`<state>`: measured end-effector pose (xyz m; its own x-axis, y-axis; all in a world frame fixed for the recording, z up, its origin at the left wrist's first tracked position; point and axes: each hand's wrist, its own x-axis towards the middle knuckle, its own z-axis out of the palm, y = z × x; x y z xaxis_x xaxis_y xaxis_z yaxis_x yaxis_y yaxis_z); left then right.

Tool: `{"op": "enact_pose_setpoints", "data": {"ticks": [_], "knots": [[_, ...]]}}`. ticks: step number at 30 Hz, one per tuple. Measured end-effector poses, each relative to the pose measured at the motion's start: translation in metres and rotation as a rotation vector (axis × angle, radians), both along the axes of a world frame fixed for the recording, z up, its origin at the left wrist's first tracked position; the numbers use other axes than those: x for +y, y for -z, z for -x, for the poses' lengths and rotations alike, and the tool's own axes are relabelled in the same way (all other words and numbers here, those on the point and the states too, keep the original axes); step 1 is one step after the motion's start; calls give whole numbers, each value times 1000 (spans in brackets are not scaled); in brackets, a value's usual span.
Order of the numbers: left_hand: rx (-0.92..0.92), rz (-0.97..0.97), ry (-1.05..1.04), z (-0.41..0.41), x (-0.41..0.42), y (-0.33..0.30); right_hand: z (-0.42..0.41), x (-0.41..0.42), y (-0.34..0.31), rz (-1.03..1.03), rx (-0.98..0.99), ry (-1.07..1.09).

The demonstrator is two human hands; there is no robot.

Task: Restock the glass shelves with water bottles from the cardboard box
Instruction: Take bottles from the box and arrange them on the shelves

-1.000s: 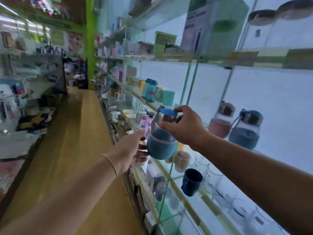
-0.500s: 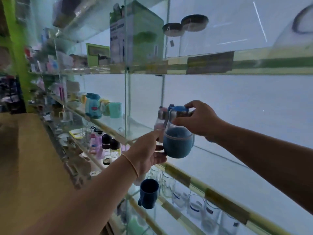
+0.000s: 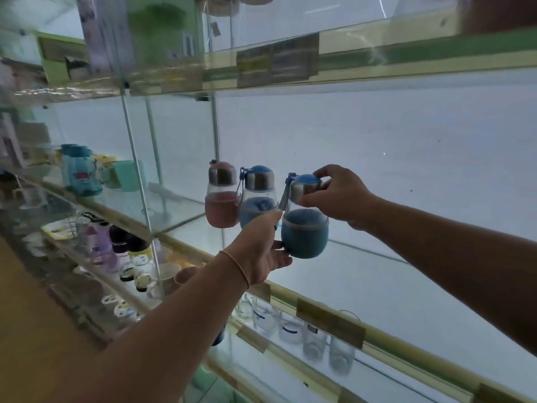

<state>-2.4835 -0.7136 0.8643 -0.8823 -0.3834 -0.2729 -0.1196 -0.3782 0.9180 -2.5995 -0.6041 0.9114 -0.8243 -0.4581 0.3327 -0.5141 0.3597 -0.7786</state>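
Note:
A small glass water bottle with a blue sleeve and blue cap (image 3: pixel 305 232) is held between both hands just above the middle glass shelf (image 3: pixel 363 257). My right hand (image 3: pixel 337 196) grips its cap and metal collar from the right. My left hand (image 3: pixel 261 248) supports its lower left side, fingers curled under the base and thumb near the strap. Right behind stand a second blue bottle (image 3: pixel 257 196) and a pink bottle (image 3: pixel 222 196) on the same shelf. The cardboard box is out of view.
Upright glass dividers (image 3: pixel 139 175) split the shelf; left of them are a blue jug (image 3: pixel 80 173) and a teal mug (image 3: pixel 125 175). Clear drinking glasses (image 3: pixel 313 335) line the lower shelf. A green boxed item (image 3: pixel 139 36) sits on the upper shelf. A wooden counter lies at left.
The view has swung right along the shelves. Both hands have carried the blue bottle rightward to just beside the pink and blue bottles standing on the shelf.

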Motion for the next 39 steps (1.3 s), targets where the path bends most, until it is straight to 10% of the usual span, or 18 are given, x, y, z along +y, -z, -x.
{"op": "enact_pose_setpoints", "data": {"ticks": [12,17,23,30,39], "knots": [[67,-64,-20,-14,-16,5,-2,-5,-8,-187,67,57],[212,-52,-120,-49,-40,5,-53,-31,-23,-312,587,117],[225,-13,-314,-117,-94,22,-130,-107,-6,-266,721,-176],[-45,88,-673,-242,-176,136,-204,-208,95,-279,478,-483],[-602,-104,-1002,-449,-146,388,-316,-235,379,-848,-26,-857]]}}
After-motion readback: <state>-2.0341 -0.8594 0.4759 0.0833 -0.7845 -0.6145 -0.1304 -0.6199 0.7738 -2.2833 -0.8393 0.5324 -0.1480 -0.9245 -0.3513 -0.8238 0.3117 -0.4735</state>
